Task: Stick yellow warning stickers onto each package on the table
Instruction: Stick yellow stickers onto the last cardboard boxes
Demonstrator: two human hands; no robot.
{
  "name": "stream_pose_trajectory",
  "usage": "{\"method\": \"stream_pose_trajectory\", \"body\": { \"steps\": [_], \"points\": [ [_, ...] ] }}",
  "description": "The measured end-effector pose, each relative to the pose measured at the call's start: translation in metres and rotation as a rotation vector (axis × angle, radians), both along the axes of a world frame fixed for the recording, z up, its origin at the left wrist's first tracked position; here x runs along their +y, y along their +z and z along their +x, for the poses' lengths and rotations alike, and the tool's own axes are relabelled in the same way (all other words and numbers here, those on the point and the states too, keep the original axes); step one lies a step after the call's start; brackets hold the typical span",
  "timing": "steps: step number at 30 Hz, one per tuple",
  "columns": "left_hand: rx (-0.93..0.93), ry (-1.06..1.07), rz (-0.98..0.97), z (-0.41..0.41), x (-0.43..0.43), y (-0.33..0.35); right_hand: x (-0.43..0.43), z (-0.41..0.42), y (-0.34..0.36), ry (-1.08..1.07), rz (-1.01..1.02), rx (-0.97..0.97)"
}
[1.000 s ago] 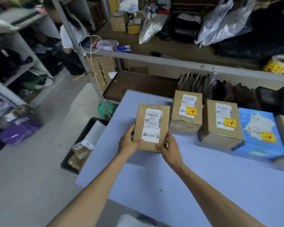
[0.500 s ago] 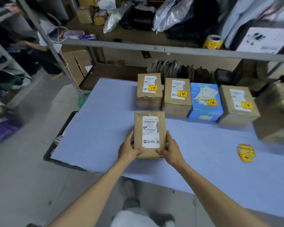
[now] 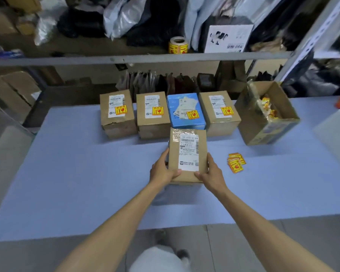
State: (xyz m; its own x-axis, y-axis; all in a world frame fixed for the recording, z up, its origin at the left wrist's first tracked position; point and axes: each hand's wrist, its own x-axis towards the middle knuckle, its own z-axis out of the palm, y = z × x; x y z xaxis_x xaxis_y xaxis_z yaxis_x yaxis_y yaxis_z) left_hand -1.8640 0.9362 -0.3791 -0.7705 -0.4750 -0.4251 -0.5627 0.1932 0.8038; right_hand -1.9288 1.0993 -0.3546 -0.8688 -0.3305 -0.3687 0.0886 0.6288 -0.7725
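Both arms outstretched, left hand (image 3: pixel 162 169) and right hand (image 3: pixel 211 173) around cardboard package (image 3: pixel 186 154).

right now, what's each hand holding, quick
Left hand: holding the left side of the cardboard package.
Right hand: holding the same package's right side.

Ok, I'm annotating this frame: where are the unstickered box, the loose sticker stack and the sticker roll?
unstickered box (image 3: pixel 188 154): head view, shipping label.
loose sticker stack (image 3: pixel 236 163): head view, top sticker.
sticker roll (image 3: pixel 178 48): head view, yellow side.
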Motion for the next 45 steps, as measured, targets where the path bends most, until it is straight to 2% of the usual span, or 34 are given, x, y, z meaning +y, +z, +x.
{"method": "stream_pose_trajectory", "body": {
  "steps": [7, 17, 26, 31, 39, 42, 45],
  "points": [
    [-0.082, -0.009, 0.012, -0.036, 0.013, -0.008, 0.012, -0.045, -0.001, 0.069, 0.093, -0.034],
    [-0.151, -0.005, 0.163, -0.044, 0.022, -0.008, 0.024, -0.063, -0.024, 0.138, 0.068, -0.042],
    [-0.130, 0.120, 0.157, -0.040, 0.059, 0.007, 0.046, -0.078, -0.036, 0.219, 0.021, -0.039],
    [-0.178, 0.054, 0.138, -0.047, 0.067, 0.012, 0.057, -0.079, -0.041, 0.226, 0.021, 0.017],
    [-0.141, 0.046, 0.149, -0.045, 0.071, 0.015, 0.058, -0.081, -0.048, 0.243, 0.067, 0.039],
    [-0.137, 0.035, 0.144, -0.047, 0.070, 0.014, 0.061, -0.082, -0.048, 0.249, 0.039, 0.062],
    [-0.147, 0.083, 0.099, -0.049, 0.074, 0.015, 0.071, -0.090, -0.045, 0.204, -0.082, -0.046]
  ]
}}
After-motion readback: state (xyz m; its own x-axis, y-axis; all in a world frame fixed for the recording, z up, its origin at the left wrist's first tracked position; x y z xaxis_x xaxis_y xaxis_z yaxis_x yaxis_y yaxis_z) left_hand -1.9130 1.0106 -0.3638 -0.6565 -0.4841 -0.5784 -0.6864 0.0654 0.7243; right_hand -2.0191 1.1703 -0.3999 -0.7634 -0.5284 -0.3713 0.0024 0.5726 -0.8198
